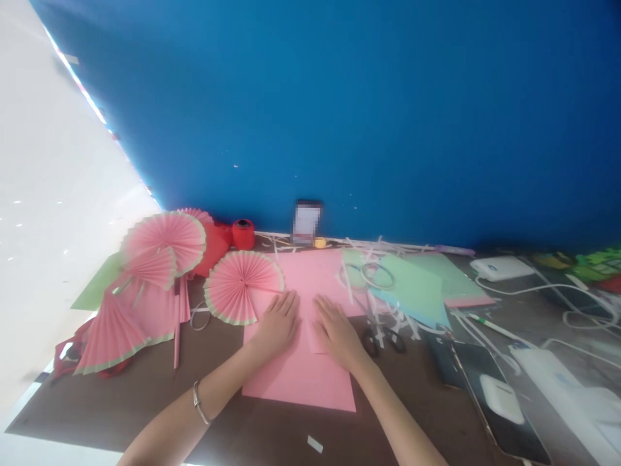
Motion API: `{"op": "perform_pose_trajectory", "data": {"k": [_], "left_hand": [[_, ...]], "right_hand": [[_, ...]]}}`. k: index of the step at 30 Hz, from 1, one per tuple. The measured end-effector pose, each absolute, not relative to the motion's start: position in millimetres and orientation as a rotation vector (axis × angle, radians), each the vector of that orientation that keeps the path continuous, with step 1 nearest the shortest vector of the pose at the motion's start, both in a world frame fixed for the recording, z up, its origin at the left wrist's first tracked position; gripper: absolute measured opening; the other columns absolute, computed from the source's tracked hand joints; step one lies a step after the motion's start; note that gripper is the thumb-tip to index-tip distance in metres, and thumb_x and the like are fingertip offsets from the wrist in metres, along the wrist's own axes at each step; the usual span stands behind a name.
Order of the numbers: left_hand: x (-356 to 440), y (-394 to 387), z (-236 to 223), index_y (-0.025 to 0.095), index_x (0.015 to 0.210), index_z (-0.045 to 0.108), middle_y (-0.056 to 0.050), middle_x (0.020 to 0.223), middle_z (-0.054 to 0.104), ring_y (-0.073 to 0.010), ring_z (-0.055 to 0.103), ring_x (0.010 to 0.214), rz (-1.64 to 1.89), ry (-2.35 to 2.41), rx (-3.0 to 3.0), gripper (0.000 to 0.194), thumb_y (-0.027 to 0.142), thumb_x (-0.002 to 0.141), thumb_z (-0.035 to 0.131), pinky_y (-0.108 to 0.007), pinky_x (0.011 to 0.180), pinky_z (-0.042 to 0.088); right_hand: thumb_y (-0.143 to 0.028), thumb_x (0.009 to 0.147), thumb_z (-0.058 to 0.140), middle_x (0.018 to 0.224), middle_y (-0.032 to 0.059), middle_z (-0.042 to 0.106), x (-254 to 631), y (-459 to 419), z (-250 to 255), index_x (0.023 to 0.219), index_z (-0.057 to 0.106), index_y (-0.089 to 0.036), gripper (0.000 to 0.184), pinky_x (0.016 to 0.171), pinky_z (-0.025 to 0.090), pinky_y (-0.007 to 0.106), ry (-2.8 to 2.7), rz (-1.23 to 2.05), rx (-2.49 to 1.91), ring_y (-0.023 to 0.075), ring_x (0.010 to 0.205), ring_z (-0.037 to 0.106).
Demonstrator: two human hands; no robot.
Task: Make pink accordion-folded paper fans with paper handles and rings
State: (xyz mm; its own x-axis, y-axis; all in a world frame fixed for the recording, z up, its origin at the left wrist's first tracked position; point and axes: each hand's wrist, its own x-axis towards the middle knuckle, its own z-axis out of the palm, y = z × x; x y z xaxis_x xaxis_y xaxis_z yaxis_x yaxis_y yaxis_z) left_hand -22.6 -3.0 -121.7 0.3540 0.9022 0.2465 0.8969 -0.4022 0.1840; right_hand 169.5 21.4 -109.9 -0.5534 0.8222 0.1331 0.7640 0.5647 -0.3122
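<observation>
Brown table (204,401) before blue panel (339,116); pink sheet (301,388) on table. Left hand (280,320) and right hand (334,327) both palm down on sheet, fingers extended. Left of sheet, pleated round fan (237,285); right of sheet, black-handled scissors (382,338), green paper (414,281); farther right, dark phone (482,362).

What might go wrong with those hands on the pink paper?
The left fingers lie close to a pleated fan, so a sideways move might crease it. Scissors lie beside the right wrist, which might knock them. A white case sits on a phone; a bump could make it slide off.
</observation>
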Motion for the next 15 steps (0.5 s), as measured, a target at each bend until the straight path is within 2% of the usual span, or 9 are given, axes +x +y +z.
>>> {"op": "perform_pose_trajectory", "data": {"k": [5,15], "left_hand": [[-22,19,-125,0.009,0.135,0.032,-0.012,0.138,0.039,-0.0241,0.030,0.131,0.567,1.716,2.593,0.048,0.028,0.091,0.028,-0.042,0.106,0.027],[-31,28,-125,0.007,0.134,0.032,-0.015,0.138,0.039,-0.0239,0.028,0.132,0.599,1.695,2.613,0.048,0.027,0.091,0.026,-0.043,0.106,0.028]], "right_hand": [[-0.031,0.091,0.027,0.142,0.0125,0.033,166,38,-120,0.139,0.027,-0.010,0.052,0.109,0.022,0.043,-2.551,0.213,-1.401,0.0208,0.134,0.023],[-0.032,0.091,0.024,0.143,0.0111,0.031,164,49,-126,0.140,0.024,-0.011,0.054,0.108,0.024,0.042,-2.553,0.082,-1.434,0.0205,0.133,0.024]]}}
